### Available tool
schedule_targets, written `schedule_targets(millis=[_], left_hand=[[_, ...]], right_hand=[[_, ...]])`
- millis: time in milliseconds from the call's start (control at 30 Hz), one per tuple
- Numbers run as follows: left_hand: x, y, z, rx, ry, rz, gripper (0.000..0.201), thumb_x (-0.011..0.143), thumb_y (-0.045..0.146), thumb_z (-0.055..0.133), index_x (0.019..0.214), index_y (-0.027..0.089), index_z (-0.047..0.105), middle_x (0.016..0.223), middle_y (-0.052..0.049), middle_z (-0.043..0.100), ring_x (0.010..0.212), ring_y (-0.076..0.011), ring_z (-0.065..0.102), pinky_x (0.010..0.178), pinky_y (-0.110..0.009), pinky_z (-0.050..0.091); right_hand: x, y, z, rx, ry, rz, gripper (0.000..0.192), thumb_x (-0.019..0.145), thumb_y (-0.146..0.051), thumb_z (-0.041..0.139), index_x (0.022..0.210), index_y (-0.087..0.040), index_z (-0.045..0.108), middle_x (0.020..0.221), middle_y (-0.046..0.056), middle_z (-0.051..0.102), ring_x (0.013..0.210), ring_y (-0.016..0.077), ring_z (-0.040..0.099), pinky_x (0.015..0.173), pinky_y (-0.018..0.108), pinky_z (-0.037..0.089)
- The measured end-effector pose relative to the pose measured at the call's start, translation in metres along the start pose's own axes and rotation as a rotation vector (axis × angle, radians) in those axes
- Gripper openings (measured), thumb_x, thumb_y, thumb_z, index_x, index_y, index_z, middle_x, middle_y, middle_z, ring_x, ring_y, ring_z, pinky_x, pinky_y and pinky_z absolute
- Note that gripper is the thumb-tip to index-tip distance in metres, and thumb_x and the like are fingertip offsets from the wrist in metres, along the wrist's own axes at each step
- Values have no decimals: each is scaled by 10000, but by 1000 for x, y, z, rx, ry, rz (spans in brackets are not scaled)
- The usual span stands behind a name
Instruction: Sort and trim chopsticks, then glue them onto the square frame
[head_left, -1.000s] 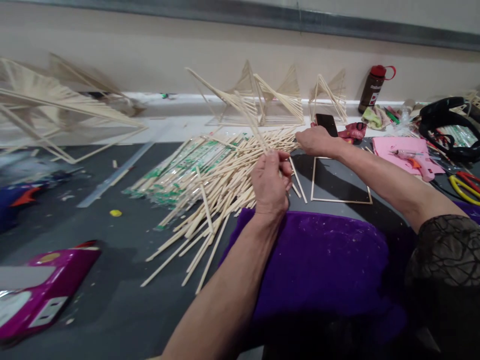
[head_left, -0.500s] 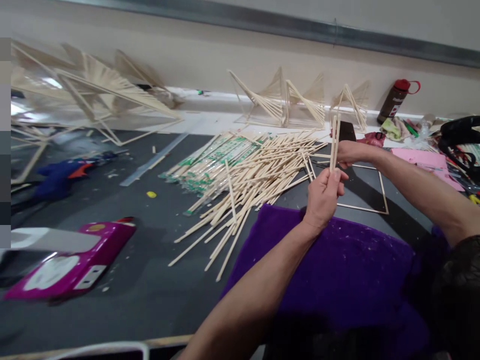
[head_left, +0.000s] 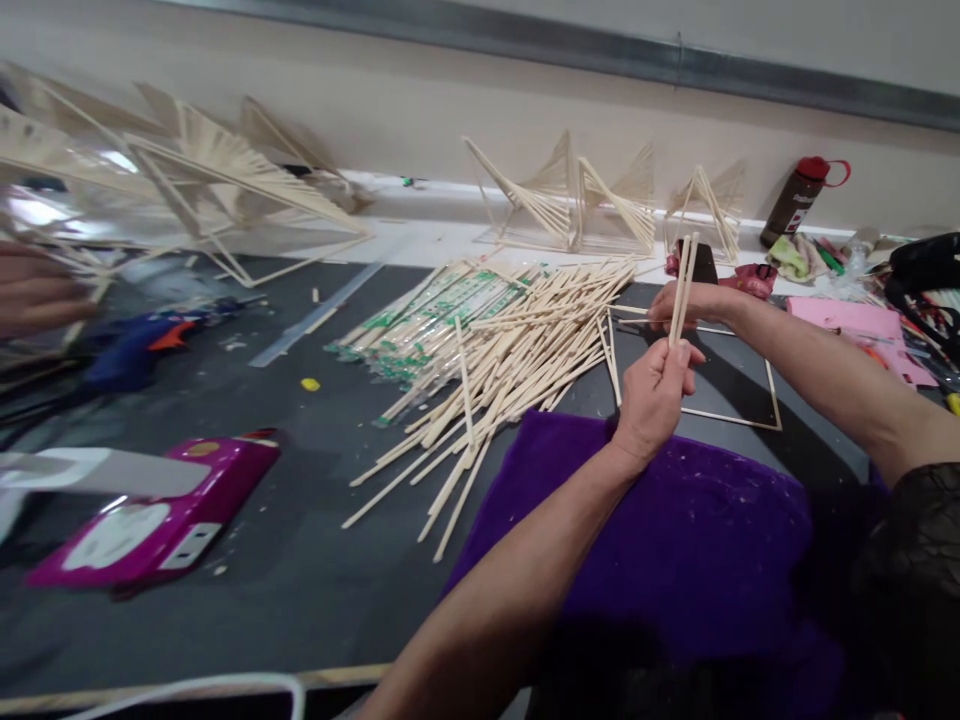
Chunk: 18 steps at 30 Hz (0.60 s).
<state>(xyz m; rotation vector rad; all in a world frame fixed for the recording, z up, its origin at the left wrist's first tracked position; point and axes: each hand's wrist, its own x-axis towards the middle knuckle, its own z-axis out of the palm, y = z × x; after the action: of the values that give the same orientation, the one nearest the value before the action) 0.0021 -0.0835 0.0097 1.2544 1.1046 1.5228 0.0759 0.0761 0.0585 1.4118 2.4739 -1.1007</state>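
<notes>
Left hand (head_left: 654, 396): It is closed in a pinch, thumb against fingers, and has hold of two sticks (head_left: 682, 292). They point up and lean just a bit, side by side.
Right hand (head_left: 707, 302): It is low by the far side of the frame (head_left: 733, 418), fingers bent. The two sticks are in front of part of it. A stick end shows by the fingertips, but I cannot tell if it is pinched or how far open the fingers are.
Frame: It lies flat on the table (head_left: 300, 610), four-sided and made of thin sticks. The hands hide some of its left part.
Just changed: A second ago the left hand was over the edge of the pile (head_left: 517, 350). Now it is past the pile, up by the frame. The right hand has come from the pile's far end to the frame too. Another person's hand (head_left: 37, 290) has come in at the left edge, blurry.
What that means: The two sticks look picked out from the rest, and both hands now seem busy around the frame.
Pile: Loose sticks lie every which way, left of the hands, next to the clear packs (head_left: 442, 315).
Close by: The purple cloth (head_left: 637, 520) lies under the left arm. The phone (head_left: 705, 263) is just behind the right hand.
</notes>
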Motion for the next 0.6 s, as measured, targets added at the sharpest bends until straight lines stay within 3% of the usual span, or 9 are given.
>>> schedule_targets(millis=[200, 333, 467, 600], left_hand=[[-1, 1, 1, 26, 24, -3, 364, 965, 491, 476, 810, 203, 634, 556, 42, 527, 481, -93, 448, 480, -229, 339], [0, 3, 0, 29, 33, 16, 350, 972, 475, 488, 812, 205, 645, 559, 33, 543, 505, -99, 475, 482, -228, 352], [0, 7, -1, 7, 59, 70, 363, 972, 493, 488, 824, 205, 651, 563, 30, 542, 517, -101, 483, 484, -230, 359], [-2, 11, -1, 1, 61, 112, 380, 980, 504, 460, 821, 212, 645, 575, 27, 548, 526, -105, 490, 495, -236, 369]], right_hand=[[19, -6, 16, 249, 85, -50, 165, 814, -169, 551, 654, -143, 580, 399, -56, 441, 363, 69, 308, 379, 203, 227], [22, -25, 24, 304, 164, -131, 177, 858, -192, 519, 704, -150, 597, 490, -32, 540, 397, 75, 387, 414, 190, 323], [14, -57, 41, 246, 146, -183, 274, 931, -209, 439, 702, -153, 577, 720, 27, 682, 560, 88, 571, 526, 165, 424], [9, -67, 43, 91, 207, -312, 182, 903, -237, 543, 794, -129, 641, 867, 35, 697, 732, 92, 602, 656, 152, 439]])
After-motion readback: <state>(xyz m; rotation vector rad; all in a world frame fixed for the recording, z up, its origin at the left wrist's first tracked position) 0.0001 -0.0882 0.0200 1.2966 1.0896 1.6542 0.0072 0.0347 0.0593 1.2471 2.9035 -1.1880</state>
